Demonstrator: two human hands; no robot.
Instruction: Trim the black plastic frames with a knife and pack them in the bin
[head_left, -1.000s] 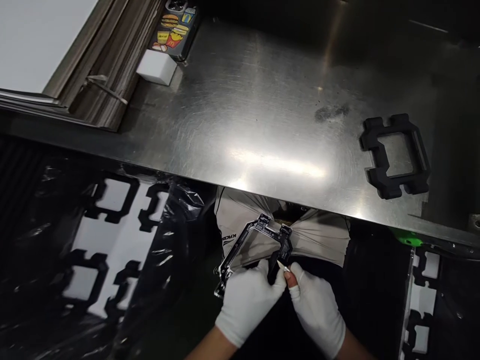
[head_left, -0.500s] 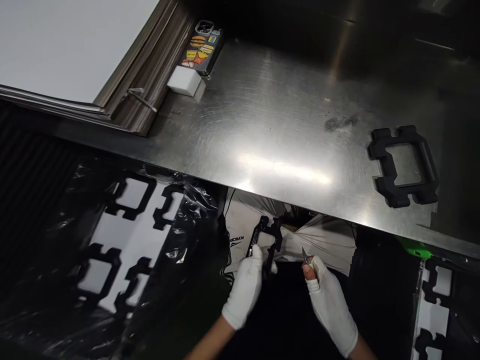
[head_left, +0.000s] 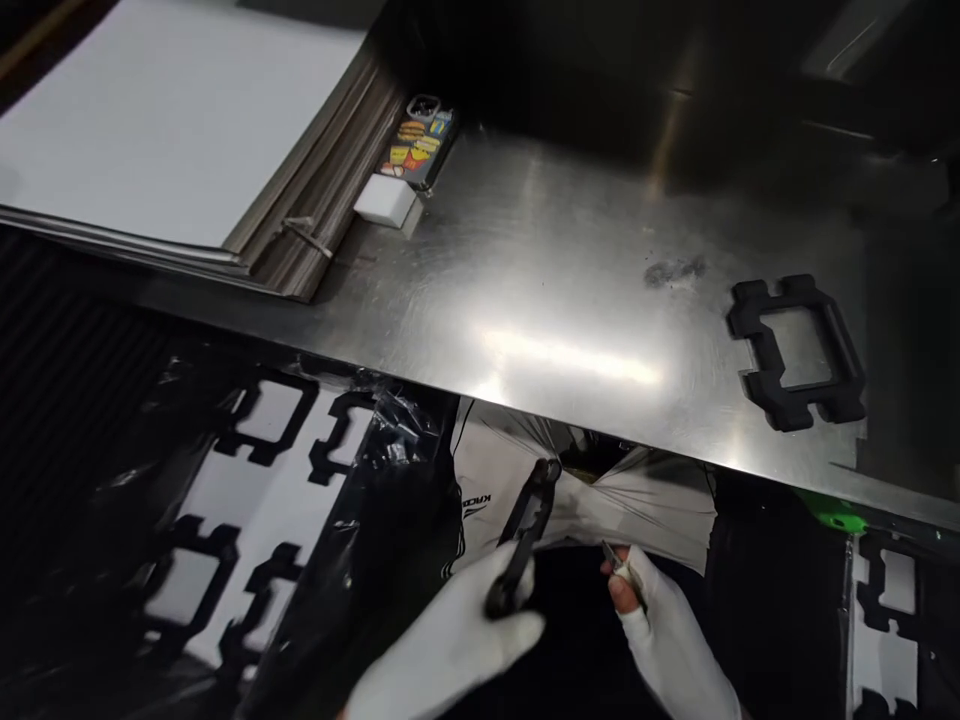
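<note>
My left hand [head_left: 465, 630], in a white glove, grips a black frame-shaped part [head_left: 531, 520], which is turned nearly edge-on above my lap. To its right my right hand [head_left: 664, 620] wears a white glove with thumb and fingertip bare. Pinched in it is a small knife [head_left: 611, 558], its short pointed blade aimed up and left; most of the handle is hidden by the fingers. The blade and the black part are apart. A similar black frame part [head_left: 799, 352] lies flat on the metal table [head_left: 555, 260] at the right.
At upper left a tall stack of white sheets [head_left: 187, 120] stands beside a phone [head_left: 420, 145] and a small white block [head_left: 388, 200]. Several black frames rest on a white sheet [head_left: 262, 500] at lower left, amid black plastic. More frames [head_left: 892, 590] lie at lower right.
My left hand has turned the black frame from facing me to nearly edge-on and come closer. My right hand has dropped slightly with the knife. The camera view has shifted a little.
</note>
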